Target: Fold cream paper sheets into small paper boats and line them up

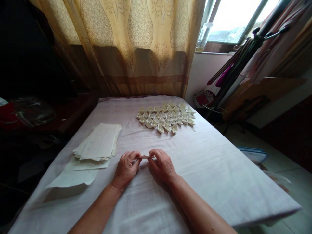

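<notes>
A small piece of folded paper (145, 157) is stretched between my two hands, low over the cloth-covered table. My left hand (127, 168) pinches its left end between thumb and fingers. At the other end, my right hand (162, 165) grips it the same way; both hands cover part of the paper. Beyond them, toward the back right, stands a cluster of several folded paper boats (168, 117), set close together. A stack of loose paper sheets (102, 139) lies left of my left hand, with a few sheets spread toward the near side.
A pale cloth covers the table (209, 165). Behind it hangs a patterned yellow curtain (140, 26). A dark coat stand (234, 71) with hanging bags is off the right back corner. Plastic containers (253, 154) sit low at the right. Dark furniture stands at the left.
</notes>
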`<state>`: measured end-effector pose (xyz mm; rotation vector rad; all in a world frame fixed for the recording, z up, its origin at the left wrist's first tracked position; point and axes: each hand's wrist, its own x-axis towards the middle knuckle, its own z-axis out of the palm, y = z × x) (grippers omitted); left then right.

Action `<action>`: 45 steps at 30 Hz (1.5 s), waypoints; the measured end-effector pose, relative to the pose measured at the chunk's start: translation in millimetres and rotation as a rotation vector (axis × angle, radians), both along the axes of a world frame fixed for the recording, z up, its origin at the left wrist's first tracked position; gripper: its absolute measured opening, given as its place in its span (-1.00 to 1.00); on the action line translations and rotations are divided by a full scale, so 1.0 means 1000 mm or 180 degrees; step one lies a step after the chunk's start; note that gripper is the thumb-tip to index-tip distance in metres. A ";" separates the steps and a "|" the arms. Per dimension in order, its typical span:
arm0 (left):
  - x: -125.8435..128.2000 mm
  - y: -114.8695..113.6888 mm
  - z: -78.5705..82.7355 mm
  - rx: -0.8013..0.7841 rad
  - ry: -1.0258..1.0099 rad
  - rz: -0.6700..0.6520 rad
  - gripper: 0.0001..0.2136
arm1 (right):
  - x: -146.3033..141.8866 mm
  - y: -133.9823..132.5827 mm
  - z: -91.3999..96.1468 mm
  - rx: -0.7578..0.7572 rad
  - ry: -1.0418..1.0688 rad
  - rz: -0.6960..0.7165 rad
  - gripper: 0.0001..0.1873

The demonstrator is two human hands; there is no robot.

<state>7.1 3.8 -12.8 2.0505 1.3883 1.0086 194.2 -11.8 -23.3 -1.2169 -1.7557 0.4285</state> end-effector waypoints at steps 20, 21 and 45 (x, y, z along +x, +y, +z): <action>0.016 -0.008 0.013 -0.1218 -0.1472 -0.0437 -0.69 | 0.007 -0.002 0.014 -0.1743 0.2165 0.0349 -0.53; 0.016 -0.008 0.012 -0.1283 -0.1498 -0.0435 -0.68 | 0.009 -0.003 0.016 -0.1841 0.2186 0.0431 -0.55; 0.013 -0.016 0.020 -0.1291 -0.1560 -0.0308 -0.85 | 0.018 -0.010 0.023 -0.2355 0.1899 0.1046 -0.57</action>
